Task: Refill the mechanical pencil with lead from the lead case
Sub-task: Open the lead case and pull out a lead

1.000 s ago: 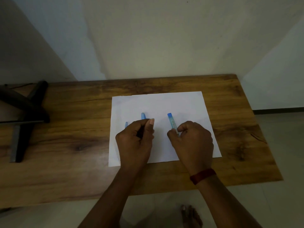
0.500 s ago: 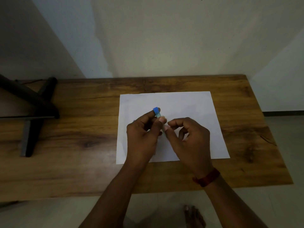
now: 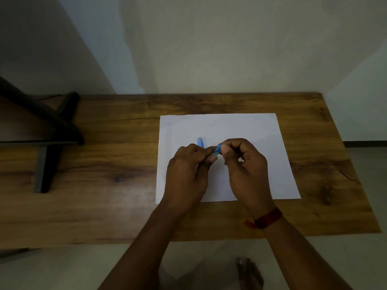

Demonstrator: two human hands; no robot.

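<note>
Head view: both hands over a white sheet of paper on the wooden counter. Left hand and right hand meet at the fingertips above the middle of the sheet. Between them a small blue lead case — the left grip is pinched on its lower end, the right grip is pinched on its blue top end (thumb nail faces the camera). The case is tilted, off the paper. Whether its cap is on or off I cannot tell, too small and dark.

A second blue thing, likely the pencil, pokes out just behind the left hand's knuckles — mostly hidden; held or lying on the sheet, cannot tell.

Red band on the right wrist. Black stand at the counter's left end, well apart from the paper. Bare foot on the floor below the near edge.
</note>
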